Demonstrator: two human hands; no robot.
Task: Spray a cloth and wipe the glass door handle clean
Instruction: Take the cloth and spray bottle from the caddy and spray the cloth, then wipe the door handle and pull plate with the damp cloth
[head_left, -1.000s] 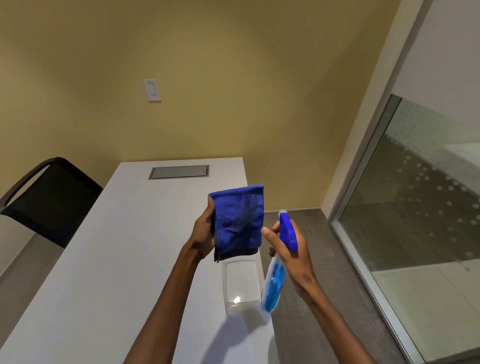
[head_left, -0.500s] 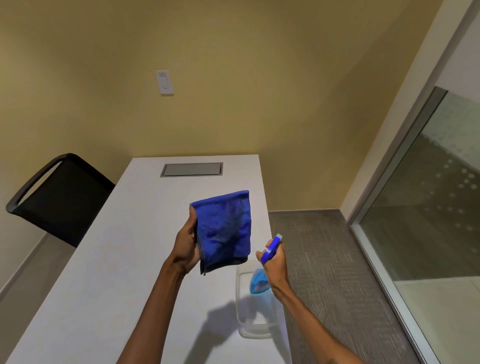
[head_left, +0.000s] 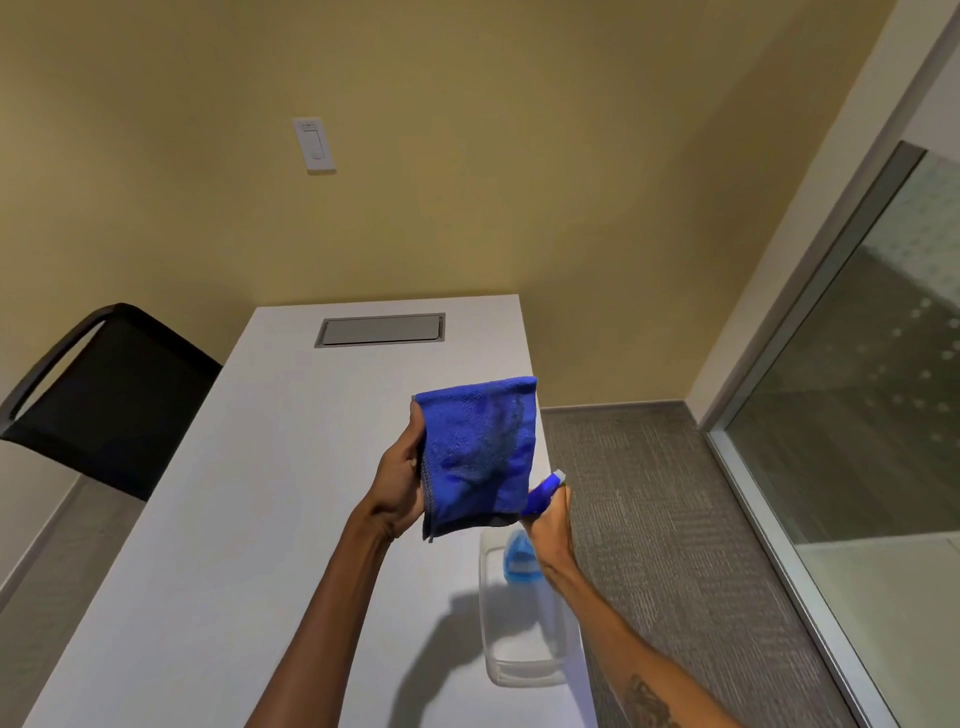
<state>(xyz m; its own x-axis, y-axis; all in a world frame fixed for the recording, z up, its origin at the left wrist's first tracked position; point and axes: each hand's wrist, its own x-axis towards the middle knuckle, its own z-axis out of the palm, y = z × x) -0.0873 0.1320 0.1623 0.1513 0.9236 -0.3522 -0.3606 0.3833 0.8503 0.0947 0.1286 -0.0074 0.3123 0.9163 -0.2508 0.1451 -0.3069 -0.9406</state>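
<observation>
1. The left hand (head_left: 397, 483) held the cloth (head_left: 478, 452) up over the table (head_left: 208, 519). The fingers were closed on the cloth's left edge, thumb in front, so the cloth hung down like a small flag.

2. The cloth had dark wet patches, so it looked sprayed already.

3. The right hand (head_left: 550, 525) was wrapped tight around the neck of the bottle (head_left: 519, 558). The bottle's blue top poked up by the cloth's bottom right corner, at about 5 o'clock from the cloth. I could not tell if they touched.

4. The bottle was low, with its bottom end down in or just over a clear tub (head_left: 524, 670) near the table's right edge. Its long way ran up and down, leaning a little.

5. I think the bottle was being put down in the tub, so the spraying part looked done.

6. The door handle was not in view. A glass panel (head_left: 857, 389) stood at about 3 o'clock from the hands, well apart from them.

7. The next move turns on that: the cloth was in the left hand, but the glass lay on the right side. The right hand was nearer the glass, yet it was full. So the left hand would need to cross over, or the person would need to turn that way.
</observation>
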